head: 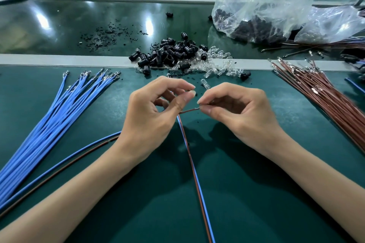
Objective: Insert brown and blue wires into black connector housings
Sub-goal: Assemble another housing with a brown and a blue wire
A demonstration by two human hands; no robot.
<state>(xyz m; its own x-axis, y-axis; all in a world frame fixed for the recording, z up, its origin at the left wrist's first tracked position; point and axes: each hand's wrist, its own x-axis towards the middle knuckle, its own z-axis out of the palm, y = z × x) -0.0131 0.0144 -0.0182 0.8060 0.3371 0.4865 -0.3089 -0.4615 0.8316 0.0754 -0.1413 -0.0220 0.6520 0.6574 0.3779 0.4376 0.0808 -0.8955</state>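
1. The brown wire (189,111) is pinched near its tip by the right hand (241,112), the grip clamped on it between thumb and forefinger.
2. The blue wire (206,211) is led up into the left hand (150,112), whose grip is curled round it, thumb and forefinger tips together.
3. Both wires are laid side by side across the desk (256,163).
4. The black connector housings (173,51) are heaped beyond both hands.

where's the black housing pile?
Head view: black housings lie centre, across the grey strip, beyond the left hand and right hand, clear bulbs right of them.
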